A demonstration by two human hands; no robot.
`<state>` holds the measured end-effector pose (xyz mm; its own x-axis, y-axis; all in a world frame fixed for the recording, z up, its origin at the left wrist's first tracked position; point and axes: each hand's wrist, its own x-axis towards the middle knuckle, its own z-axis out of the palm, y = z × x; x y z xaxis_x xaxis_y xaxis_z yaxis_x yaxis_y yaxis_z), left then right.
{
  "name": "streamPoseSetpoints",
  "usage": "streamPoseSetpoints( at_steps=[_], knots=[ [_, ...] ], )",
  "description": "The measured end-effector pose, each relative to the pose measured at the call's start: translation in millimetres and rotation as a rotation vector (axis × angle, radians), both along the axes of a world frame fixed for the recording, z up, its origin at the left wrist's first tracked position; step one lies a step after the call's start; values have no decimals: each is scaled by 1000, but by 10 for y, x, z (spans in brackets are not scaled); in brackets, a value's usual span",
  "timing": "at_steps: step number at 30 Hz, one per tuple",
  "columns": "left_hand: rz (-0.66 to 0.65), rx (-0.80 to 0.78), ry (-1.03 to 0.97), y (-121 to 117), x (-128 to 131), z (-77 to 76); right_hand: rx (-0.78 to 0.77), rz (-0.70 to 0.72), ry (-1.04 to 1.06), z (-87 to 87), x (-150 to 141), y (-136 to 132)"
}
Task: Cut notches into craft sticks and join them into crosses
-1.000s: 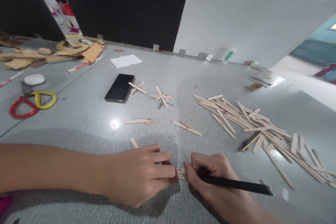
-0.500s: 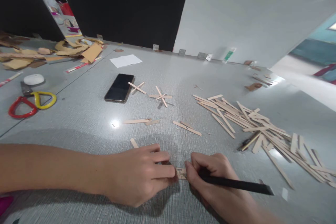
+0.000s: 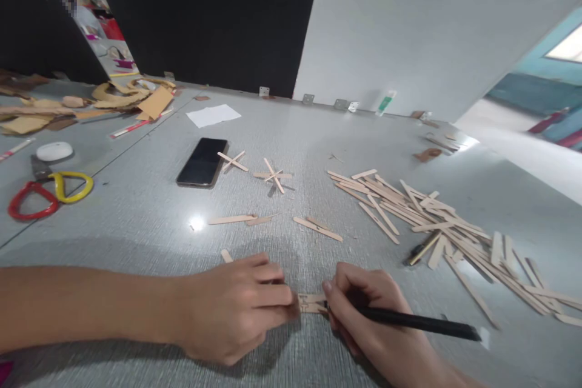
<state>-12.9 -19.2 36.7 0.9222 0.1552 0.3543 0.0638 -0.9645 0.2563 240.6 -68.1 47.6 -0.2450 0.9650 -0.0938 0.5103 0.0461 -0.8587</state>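
Note:
My left hand (image 3: 239,309) is closed over the left end of a small flat wooden piece (image 3: 310,303), pressing it to the table. The piece looks like craft sticks laid side by side, with dark lines drawn on it. From the right, my right hand (image 3: 379,315) grips a slim black pen (image 3: 422,322), its tip touching or just above the wood's right end. What lies under my left fingers is hidden. One craft stick (image 3: 226,256) pokes out behind my left hand.
A large pile of craft sticks (image 3: 436,218) spreads to the right. Beyond my hands lie crossed sticks (image 3: 274,176), a phone (image 3: 202,162) and white paper (image 3: 213,115). Scissors (image 3: 34,201), a white mouse-like object (image 3: 54,151) and cardboard scraps (image 3: 154,103) are at left. Upright panels (image 3: 386,24) border the table.
My right hand and the pen have shifted slightly right, uncovering more of the marked wood and the pen's tip. My left hand keeps its hold. The camera view has tilted slightly.

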Motion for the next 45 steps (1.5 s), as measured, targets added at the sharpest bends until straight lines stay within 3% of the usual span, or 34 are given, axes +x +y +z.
streamPoseSetpoints(
  at_steps=[8, 19, 39, 45],
  knots=[
    [11, -22, -23, 8, -16, 12, 35, 18, -77, 2, 14, -3],
    [-3, -22, 30, 18, -11, 11, -61, 22, -3, -31, 4, -18],
    [-2, -43, 25, 25, -8, 34, 73, 25, -82, -26, 14, -13],
    [5, -21, 11, 25, -7, 35, 21, 18, -50, -6, 1, 0]
  ],
)
